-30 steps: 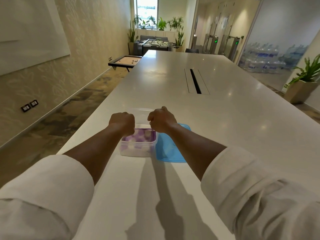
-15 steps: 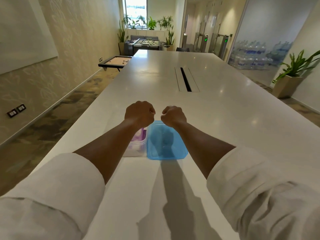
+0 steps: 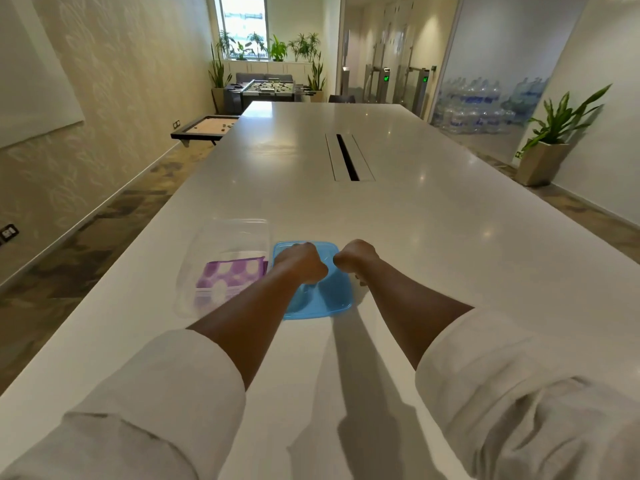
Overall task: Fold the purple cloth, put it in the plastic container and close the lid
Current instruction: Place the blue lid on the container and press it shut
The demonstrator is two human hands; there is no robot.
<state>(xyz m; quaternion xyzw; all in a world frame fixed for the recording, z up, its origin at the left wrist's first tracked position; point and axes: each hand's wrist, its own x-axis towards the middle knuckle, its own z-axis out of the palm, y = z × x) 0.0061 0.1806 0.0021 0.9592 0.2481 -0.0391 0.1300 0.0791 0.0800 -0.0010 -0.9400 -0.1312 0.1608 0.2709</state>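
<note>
A clear plastic container (image 3: 194, 268) stands open on the white table, left of my arms. The folded purple cloth (image 3: 228, 277) with white dots lies inside it. Right beside the container, the blue lid (image 3: 322, 299) lies flat on the table. My left hand (image 3: 300, 263) hovers low over the lid's middle with its fingers curled into a fist. My right hand (image 3: 356, 259) is curled the same way at the lid's far right corner. The backs of my hands hide the fingertips, so no hold on the lid shows.
The long white table (image 3: 415, 237) stretches ahead, with a cable slot (image 3: 348, 157) in its middle. Its left edge runs close by the container. A potted plant (image 3: 550, 147) stands on the floor at the right, and a low game board (image 3: 207, 128) at the left.
Both hands have moved right, from above the container to over the blue lid. The container with the cloth is now uncovered.
</note>
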